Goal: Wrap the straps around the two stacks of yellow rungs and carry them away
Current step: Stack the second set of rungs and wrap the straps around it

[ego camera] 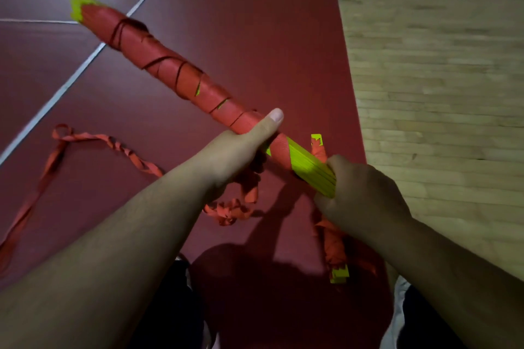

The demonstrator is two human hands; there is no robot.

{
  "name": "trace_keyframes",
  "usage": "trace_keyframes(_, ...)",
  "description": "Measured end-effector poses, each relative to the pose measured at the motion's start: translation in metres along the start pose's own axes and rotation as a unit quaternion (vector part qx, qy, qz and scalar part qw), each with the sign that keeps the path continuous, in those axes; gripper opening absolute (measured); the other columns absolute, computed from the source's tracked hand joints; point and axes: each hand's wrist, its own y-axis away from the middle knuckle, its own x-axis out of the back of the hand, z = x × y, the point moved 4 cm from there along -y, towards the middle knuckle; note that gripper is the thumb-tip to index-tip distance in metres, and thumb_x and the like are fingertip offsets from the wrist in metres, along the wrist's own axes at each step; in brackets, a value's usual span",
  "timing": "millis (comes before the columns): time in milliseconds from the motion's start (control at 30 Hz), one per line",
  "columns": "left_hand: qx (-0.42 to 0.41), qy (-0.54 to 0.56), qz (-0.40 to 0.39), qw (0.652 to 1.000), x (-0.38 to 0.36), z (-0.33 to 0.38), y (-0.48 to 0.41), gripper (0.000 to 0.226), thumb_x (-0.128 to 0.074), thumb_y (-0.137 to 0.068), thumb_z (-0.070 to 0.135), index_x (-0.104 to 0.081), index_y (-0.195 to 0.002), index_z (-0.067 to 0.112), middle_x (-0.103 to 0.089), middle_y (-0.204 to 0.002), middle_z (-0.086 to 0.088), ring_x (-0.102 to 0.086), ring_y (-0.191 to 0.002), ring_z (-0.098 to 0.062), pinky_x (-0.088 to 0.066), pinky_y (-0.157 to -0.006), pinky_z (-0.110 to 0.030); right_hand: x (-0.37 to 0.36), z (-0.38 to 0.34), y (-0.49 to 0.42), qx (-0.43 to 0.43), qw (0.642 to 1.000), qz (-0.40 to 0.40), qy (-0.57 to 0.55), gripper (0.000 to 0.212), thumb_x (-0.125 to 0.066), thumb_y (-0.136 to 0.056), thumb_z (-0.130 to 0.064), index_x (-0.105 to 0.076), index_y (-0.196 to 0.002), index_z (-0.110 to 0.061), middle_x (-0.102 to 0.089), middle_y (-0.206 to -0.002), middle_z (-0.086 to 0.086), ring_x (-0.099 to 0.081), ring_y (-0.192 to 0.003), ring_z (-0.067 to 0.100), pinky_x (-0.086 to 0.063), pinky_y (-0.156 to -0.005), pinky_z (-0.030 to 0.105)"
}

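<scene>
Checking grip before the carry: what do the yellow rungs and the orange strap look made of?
The yellow rungs: probably smooth plastic, stacked as thin, straight-edged slats. The orange strap: seemingly flat woven fabric, matte; its loose end twists and crumples limply.

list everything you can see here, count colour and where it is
held stack of rungs: 1, yellow wound in orange strap, lifted slantwise, centre of view
second stack: 1, yellow wound in orange, lying flat at lower right, partly hidden
loose strap: 1 as far as shows, orange, trailing at left
red floor: 1, dark red, most of the view
white lines: 2, white, on the red floor upper left
wood floor: 1, pale, right side
dark clothing: count unclear, black, bottom edge
left hand: 1, grips the held stack mid-length
right hand: 1, grips its bare yellow near end
</scene>
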Motion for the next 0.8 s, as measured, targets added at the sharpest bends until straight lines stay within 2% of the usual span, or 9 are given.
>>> trace_keyframes(133, 0.032, 0.111, 0.002, 0.993, -0.006, -0.004, -0.002, 0.036, -0.065, -0.088, 0.055, -0.06, -0.089, 0.019, -0.055, -0.063, 0.002, -0.053, -0.061, -0.016, -0.047, -0.075, -0.039, -0.002, -0.003, 0.001, -0.008, 1.0, 0.001, 0.007, 0.034, -0.063, -0.082, -0.051, -0.046, -0.099, -0.027, -0.063, -0.092, 0.002, -0.064, -0.087, 0.033, -0.051, -0.071, 0.038)
trace_keyframes(267, 0.007, 0.131, 0.037, 0.991, -0.004, 0.001, -0.003, 0.027, -0.065, -0.093, 0.043, -0.06, -0.095, 0.017, -0.059, -0.082, -0.009, -0.055, -0.077, -0.025, -0.044, -0.074, -0.042, -0.005, -0.009, 0.001, 0.006, 1.0, -0.001, -0.02, 0.038, -0.064, -0.08, -0.053, -0.047, -0.102, -0.028, -0.056, -0.087, -0.003, -0.062, -0.086, 0.03, -0.048, -0.067, 0.036)
trace_keyframes(367, -0.021, 0.135, 0.043, 0.99, -0.001, 0.005, -0.002, 0.024, -0.061, -0.096, 0.036, -0.057, -0.095, 0.011, -0.054, -0.085, -0.015, -0.053, -0.075, -0.031, -0.046, -0.066, -0.048, -0.003, -0.004, -0.004, 0.019, 0.99, -0.056, -0.125, 0.04, -0.072, -0.077, -0.054, -0.051, -0.101, -0.03, -0.06, -0.084, -0.007, -0.06, -0.077, 0.016, -0.042, -0.062, 0.03)
trace_keyframes(467, -0.047, 0.151, 0.025, 0.987, 0.002, 0.011, 0.001, 0.026, -0.052, -0.101, 0.032, -0.059, -0.099, 0.007, -0.056, -0.086, -0.018, -0.056, -0.072, -0.032, -0.052, -0.061, -0.046, 0.001, 0.0, -0.006, 0.012, 0.93, -0.205, -0.305, 0.039, -0.078, -0.076, -0.054, -0.061, -0.104, -0.031, -0.07, -0.085, -0.002, -0.067, -0.075, 0.007, -0.05, -0.068, 0.028)
trace_keyframes(533, -0.052, 0.16, 0.016, 0.986, 0.003, 0.013, 0.002, 0.028, -0.049, -0.101, 0.034, -0.066, -0.103, 0.011, -0.065, -0.084, -0.008, -0.062, -0.076, -0.025, -0.055, -0.068, -0.041, 0.003, -0.003, 0.001, -0.022, 0.847, -0.311, -0.431, 0.042, -0.075, -0.076, -0.043, -0.064, -0.11, -0.021, -0.074, -0.089, 0.006, -0.07, -0.077, 0.02, -0.055, -0.067, 0.033)
trace_keyframes(567, -0.054, 0.162, 0.015, 0.985, 0.002, 0.013, 0.002, 0.028, -0.048, -0.101, 0.034, -0.068, -0.104, 0.014, -0.067, -0.082, -0.003, -0.064, -0.077, -0.021, -0.055, -0.07, -0.04, 0.002, -0.006, 0.004, -0.027, 0.821, -0.337, -0.46, 0.038, -0.075, -0.078, -0.036, -0.065, -0.108, -0.015, -0.074, -0.084, 0.009, -0.07, -0.073, 0.026, -0.056, -0.064, 0.035)
trace_keyframes(600, -0.057, 0.168, 0.022, 0.984, 0.002, 0.013, 0.001, 0.025, -0.049, -0.101, 0.033, -0.067, -0.104, 0.015, -0.067, -0.081, -0.001, -0.064, -0.077, -0.018, -0.056, -0.071, -0.038, 0.001, -0.008, 0.006, -0.022, 0.825, -0.328, -0.459, 0.031, -0.077, -0.081, -0.031, -0.065, -0.103, -0.012, -0.072, -0.078, 0.008, -0.069, -0.068, 0.026, -0.055, -0.06, 0.034)
trace_keyframes(700, -0.059, 0.207, 0.085, 0.973, 0.003, 0.011, -0.006, 0.018, -0.056, -0.1, 0.027, -0.062, -0.103, 0.01, -0.063, -0.086, -0.009, -0.062, -0.079, -0.022, -0.055, -0.073, -0.038, 0.001, -0.011, 0.002, 0.02, 0.953, -0.135, -0.272, 0.026, -0.074, -0.083, -0.046, -0.061, -0.089, -0.024, -0.064, -0.068, -0.007, -0.062, -0.063, 0.009, -0.044, -0.054, 0.021)
trace_keyframes(800, -0.019, 0.263, 0.146, 0.953, -0.001, 0.004, -0.013, 0.026, -0.067, -0.095, 0.031, -0.063, -0.094, 0.006, -0.059, -0.087, -0.015, -0.058, -0.079, -0.026, -0.05, -0.074, -0.043, -0.003, -0.015, 0.007, 0.013, 0.993, -0.037, -0.109, 0.04, -0.065, -0.082, -0.06, -0.053, -0.104, -0.029, -0.062, -0.088, -0.007, -0.063, -0.085, 0.021, -0.043, -0.063, 0.031)
